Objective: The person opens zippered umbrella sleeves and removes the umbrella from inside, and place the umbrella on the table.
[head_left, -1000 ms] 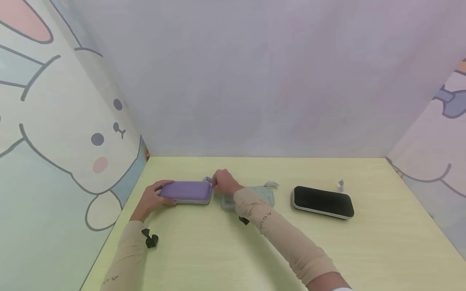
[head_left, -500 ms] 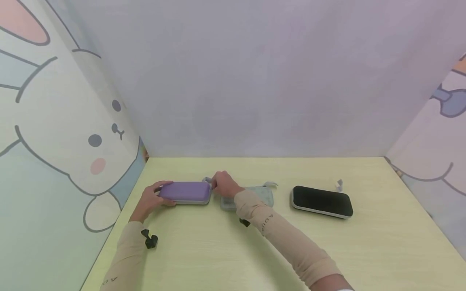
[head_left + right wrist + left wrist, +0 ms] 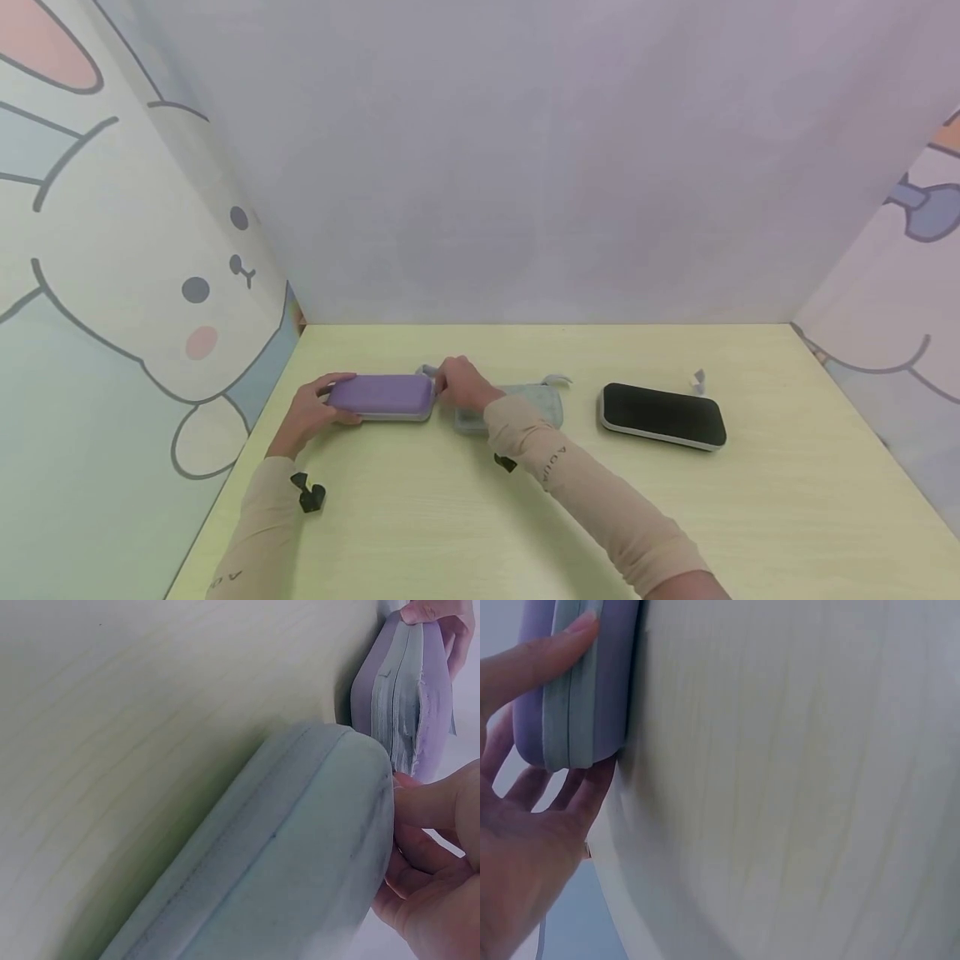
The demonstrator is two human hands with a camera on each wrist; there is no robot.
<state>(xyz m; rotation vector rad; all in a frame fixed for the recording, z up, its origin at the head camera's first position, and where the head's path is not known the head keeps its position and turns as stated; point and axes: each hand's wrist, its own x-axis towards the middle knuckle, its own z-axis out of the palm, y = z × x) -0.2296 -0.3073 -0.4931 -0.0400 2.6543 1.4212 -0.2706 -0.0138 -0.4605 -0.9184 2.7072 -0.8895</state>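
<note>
A purple zip case point(image 3: 381, 396) with a pale grey zip band lies at the left of the table. My left hand point(image 3: 307, 417) grips its left end, thumb on the near side and fingers behind; the left wrist view shows the thumb point(image 3: 547, 656) across the zip band. At the case's right end is my right hand point(image 3: 463, 383), its thumb and fingers pinched together at the zip, with the pull itself hidden between them. Under the right wrist lies a pale grey-green case point(image 3: 551, 404), partly covered; it fills much of the right wrist view.
Further right lies a black case point(image 3: 663, 415) with a white rim, a small pale strap point(image 3: 699, 382) behind it. Another strap point(image 3: 557, 380) sticks out behind the grey-green case. A plain wall point(image 3: 547, 167) closes the table's back, and a rabbit-print wall point(image 3: 150, 250) its left side.
My right hand has come slightly toward me along the purple case's right end. My left hand keeps its grip on the left end, and the cases stay in place.
</note>
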